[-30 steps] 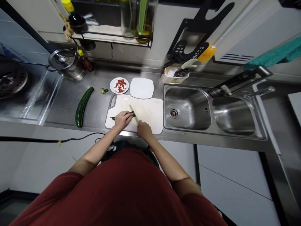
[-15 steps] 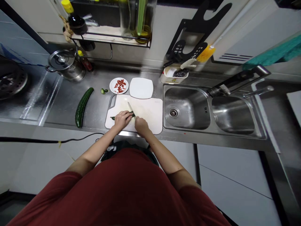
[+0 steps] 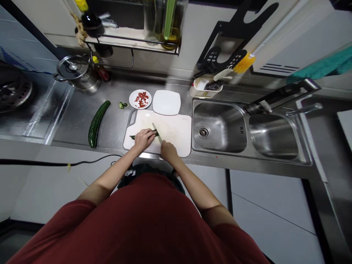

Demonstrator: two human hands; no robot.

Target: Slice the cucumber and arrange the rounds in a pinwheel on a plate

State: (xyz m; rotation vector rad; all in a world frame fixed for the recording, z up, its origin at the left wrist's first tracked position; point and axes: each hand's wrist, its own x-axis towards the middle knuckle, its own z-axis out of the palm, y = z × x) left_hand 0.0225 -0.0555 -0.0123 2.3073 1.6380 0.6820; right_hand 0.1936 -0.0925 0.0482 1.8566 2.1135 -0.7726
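Note:
My left hand (image 3: 144, 139) is closed over a dark green piece of cucumber (image 3: 132, 137) on the white cutting board (image 3: 176, 135). One end of the piece pokes out left of the hand, the other just right of the fingertips; the middle is hidden beneath. In my right hand (image 3: 168, 150) is a knife (image 3: 157, 132), its handle covered by the fingers. The blade points up and left, against or very near the cucumber's right end. Left of the board lies a whole cucumber (image 3: 98, 124), with cut cucumber ends (image 3: 123, 105) between.
Behind the board stand a white plate of chopped red pieces (image 3: 140, 99) and a plain white plate (image 3: 166, 102). A double sink (image 3: 220, 126) adjoins on the right. A lidded pot (image 3: 79, 75) and a sauce bottle (image 3: 101, 69) stand back left, under a wall shelf (image 3: 132, 42).
My right hand and the knife have shifted slightly right and toward me. My left hand stays in place on the cucumber piece. The view has shifted slightly.

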